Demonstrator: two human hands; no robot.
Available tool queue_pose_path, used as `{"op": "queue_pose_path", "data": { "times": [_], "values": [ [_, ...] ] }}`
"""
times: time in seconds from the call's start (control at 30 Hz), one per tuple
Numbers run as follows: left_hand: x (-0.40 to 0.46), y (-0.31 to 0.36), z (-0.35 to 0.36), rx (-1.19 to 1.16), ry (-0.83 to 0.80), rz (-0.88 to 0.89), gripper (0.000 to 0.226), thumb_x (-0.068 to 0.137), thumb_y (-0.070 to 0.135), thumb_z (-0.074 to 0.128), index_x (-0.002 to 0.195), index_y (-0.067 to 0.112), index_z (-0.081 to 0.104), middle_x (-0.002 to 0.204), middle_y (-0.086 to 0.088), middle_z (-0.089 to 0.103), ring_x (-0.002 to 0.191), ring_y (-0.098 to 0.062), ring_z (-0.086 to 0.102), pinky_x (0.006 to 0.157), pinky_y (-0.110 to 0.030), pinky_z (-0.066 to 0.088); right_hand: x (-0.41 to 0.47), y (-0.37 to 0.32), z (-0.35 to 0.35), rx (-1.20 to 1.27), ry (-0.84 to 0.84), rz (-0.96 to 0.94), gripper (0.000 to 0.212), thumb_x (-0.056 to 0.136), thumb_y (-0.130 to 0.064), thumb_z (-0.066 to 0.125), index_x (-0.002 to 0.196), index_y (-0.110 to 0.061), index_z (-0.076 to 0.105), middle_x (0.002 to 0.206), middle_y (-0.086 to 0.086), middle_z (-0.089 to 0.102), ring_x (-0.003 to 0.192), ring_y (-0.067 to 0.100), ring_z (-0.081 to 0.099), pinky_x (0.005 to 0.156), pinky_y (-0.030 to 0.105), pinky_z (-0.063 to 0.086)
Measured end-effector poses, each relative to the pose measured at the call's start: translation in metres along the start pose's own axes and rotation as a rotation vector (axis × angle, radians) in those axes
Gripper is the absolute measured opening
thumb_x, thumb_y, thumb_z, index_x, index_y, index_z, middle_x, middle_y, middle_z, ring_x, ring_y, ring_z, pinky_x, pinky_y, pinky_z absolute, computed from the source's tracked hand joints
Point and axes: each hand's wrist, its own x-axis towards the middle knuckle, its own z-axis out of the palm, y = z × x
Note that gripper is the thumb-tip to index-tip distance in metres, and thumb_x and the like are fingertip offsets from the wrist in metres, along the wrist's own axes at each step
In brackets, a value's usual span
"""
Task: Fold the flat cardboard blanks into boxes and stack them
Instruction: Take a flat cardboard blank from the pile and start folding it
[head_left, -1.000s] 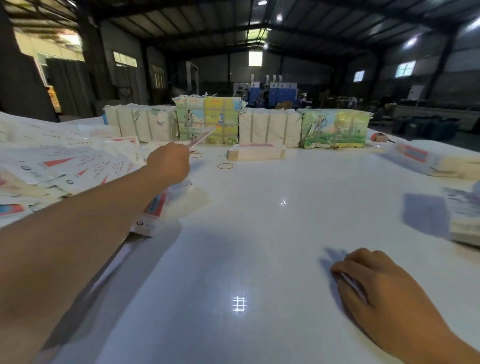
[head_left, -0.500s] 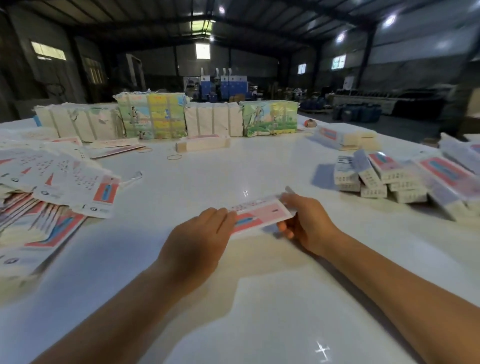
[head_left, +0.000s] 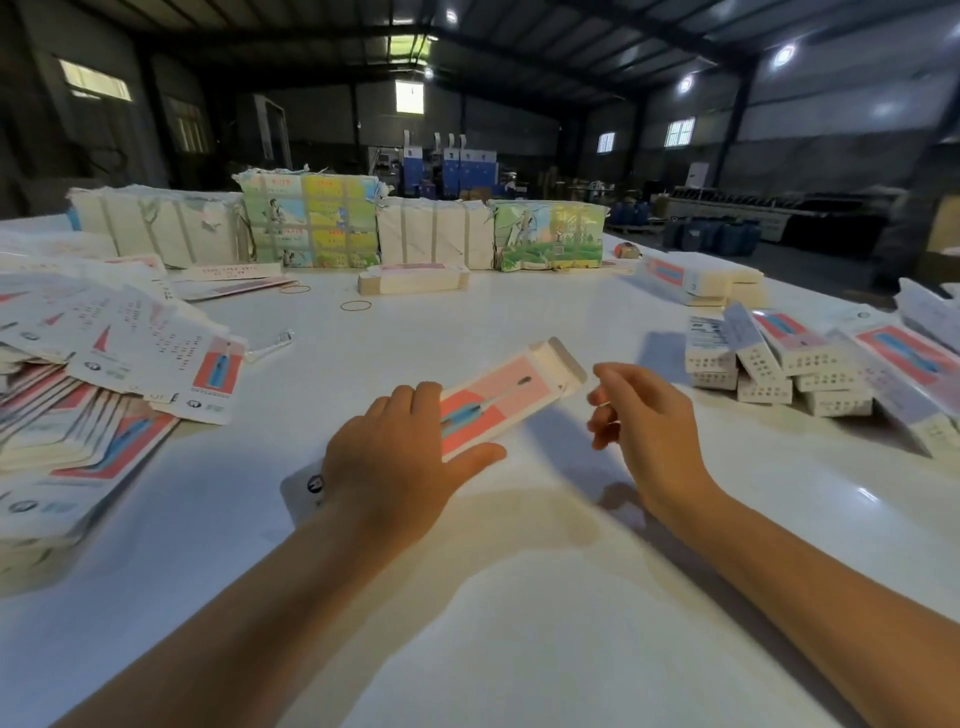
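I am watching the blank (head_left: 506, 397) lying slantwise in the middle of the white table (head_left: 519, 649), its open end flaps pointing up and away to the right. Half a second ago both hands were pinching it by its ends; now my left hand (head_left: 400, 462) is covering its near end, fingers on top and thumb stretched along the lower edge, pressing or holding it. I cannot tell whether it is lifting it off the surface. My right hand (head_left: 641, 415) is hanging just beside the far flaps with loosely curled fingers, clasping nothing. So the right end has just been let go, and I am judging that this hand is about to tuck those flaps or pop the sleeve open; the box is not formed yet. Further out, the loose heap of flat blanks (head_left: 104, 395) is spreading along the left, and the stack of finished boxes (head_left: 789, 364) is building at the right, well apart from my hands.
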Motion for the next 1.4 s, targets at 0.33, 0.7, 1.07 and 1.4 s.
{"op": "queue_pose_path", "data": {
  "times": [0.33, 0.7, 1.07, 1.4],
  "values": [
    [0.000, 0.002, 0.001, -0.047, -0.055, -0.137, 0.081, 0.069, 0.078, 0.023, 0.098, 0.011, 0.058, 0.078, -0.004, 0.062, 0.060, -0.021, 0.058, 0.049, -0.024, 0.040, -0.020, -0.003, 0.013, -0.191, -0.048, -0.293, 0.030, 0.094, -0.005, 0.051, 0.116, -0.023, 0.063, 0.095, -0.008, 0.060, 0.064, -0.002, 0.056, 0.057, 0.010, 0.045],
    [-0.003, 0.011, -0.001, -0.044, 0.033, 0.049, 0.072, 0.072, 0.068, 0.037, 0.084, 0.003, 0.064, 0.064, -0.008, 0.061, 0.045, -0.024, 0.056, 0.038, -0.026, 0.044, -0.016, -0.001, 0.012, -0.123, -0.156, -0.082, 0.054, 0.095, -0.014, 0.053, 0.144, -0.025, 0.035, 0.078, 0.003, 0.056, 0.061, 0.008, 0.051, 0.056, 0.022, 0.045],
    [-0.006, 0.010, 0.000, 0.072, -0.007, 0.174, 0.069, 0.074, 0.067, 0.033, 0.080, 0.006, 0.065, 0.061, -0.005, 0.059, 0.044, -0.021, 0.053, 0.041, -0.022, 0.038, -0.015, -0.001, 0.011, -0.427, -0.252, -0.119, 0.008, 0.089, -0.005, 0.049, 0.087, -0.008, 0.055, 0.081, 0.008, 0.063, 0.077, 0.029, 0.058, 0.067, 0.035, 0.046],
    [-0.004, 0.013, -0.006, 0.015, -0.061, 0.083, 0.067, 0.073, 0.067, 0.039, 0.083, 0.006, 0.065, 0.064, -0.006, 0.060, 0.047, -0.022, 0.055, 0.041, -0.023, 0.039, -0.007, -0.007, -0.001, -0.721, -0.096, -0.407, 0.043, 0.084, -0.033, 0.065, 0.123, -0.019, 0.053, 0.117, 0.000, 0.048, 0.094, 0.012, 0.050, 0.077, 0.027, 0.044]
  ]
}}
